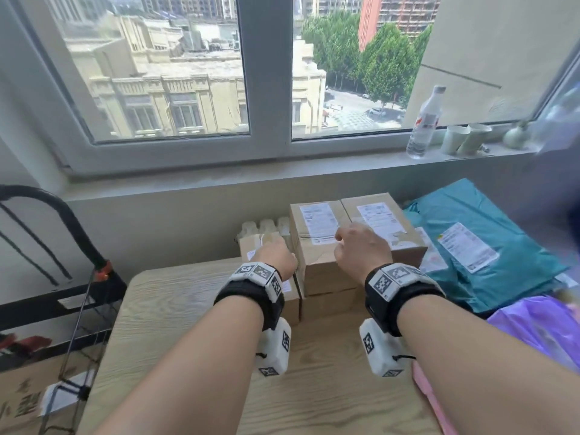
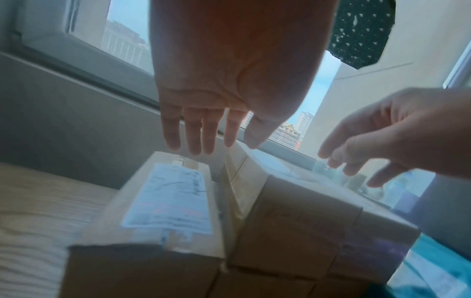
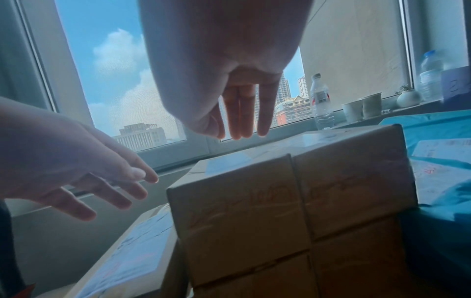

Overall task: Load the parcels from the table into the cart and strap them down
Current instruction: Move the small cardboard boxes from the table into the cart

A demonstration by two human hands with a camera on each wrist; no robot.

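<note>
Brown cardboard parcels are stacked at the far middle of the wooden table point(image 1: 188, 309). The tall stack's top parcel point(image 1: 326, 268) point(image 2: 305, 221) point(image 3: 280, 201) carries white labels. A lower labelled parcel point(image 1: 290, 296) point(image 2: 165, 197) point(image 3: 132, 252) lies against its left side. My left hand point(image 1: 276, 254) point(image 2: 203, 129) point(image 3: 102, 181) hovers over the low parcel with straight fingers, holding nothing. My right hand point(image 1: 361, 243) point(image 3: 242, 121) point(image 2: 369, 151) hangs just above the top parcel, fingers straight, also holding nothing. The black-handled folding cart point(image 1: 31, 191) stands left of the table.
Teal mailer bags point(image 1: 470, 246) lie to the right of the stack, with a purple bag point(image 1: 533, 328) and a pink item point(image 1: 430, 397) nearer me. A water bottle point(image 1: 423, 124) and paper cups point(image 1: 455, 139) stand on the window sill behind. A pale carton point(image 1: 266, 230) sits behind the low parcel.
</note>
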